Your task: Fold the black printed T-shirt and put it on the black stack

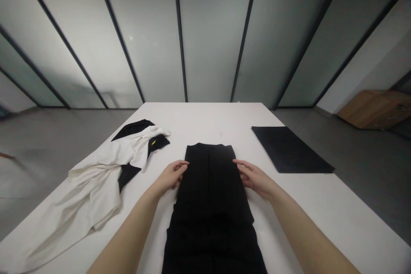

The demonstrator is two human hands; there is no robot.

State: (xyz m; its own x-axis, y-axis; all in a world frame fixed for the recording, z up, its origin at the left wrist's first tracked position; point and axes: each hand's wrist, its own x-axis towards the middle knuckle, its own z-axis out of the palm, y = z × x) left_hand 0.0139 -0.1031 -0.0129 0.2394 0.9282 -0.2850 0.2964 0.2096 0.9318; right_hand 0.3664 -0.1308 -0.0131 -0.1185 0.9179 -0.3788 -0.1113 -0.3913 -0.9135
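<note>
Folded black fabric garment (210, 197) lies lower centre of frame on the white desk (321, 205) — left hand (168, 178) and right hand (255, 179) flank its sides, bracing it squarely, fingers (242, 171) spread open, gripping nothing.

- Soft, even daylight-like light comes through the frosted glass panels (212, 30) at the far side, brightest in the middle and left of the wall.
- The white table (205, 124) looks bright, with no hard shadows and only mild glare.
- The grey floor (64, 132) and the wooden board (375, 109) at far right sit dimmer.
- The black garment (210, 205) is so dark that its folds barely show.
- Wide-angle distortion bends the dark frame bars (180, 30) inward toward the edges.
- Focus looks fairly sharp, with slight softness overall.
</note>
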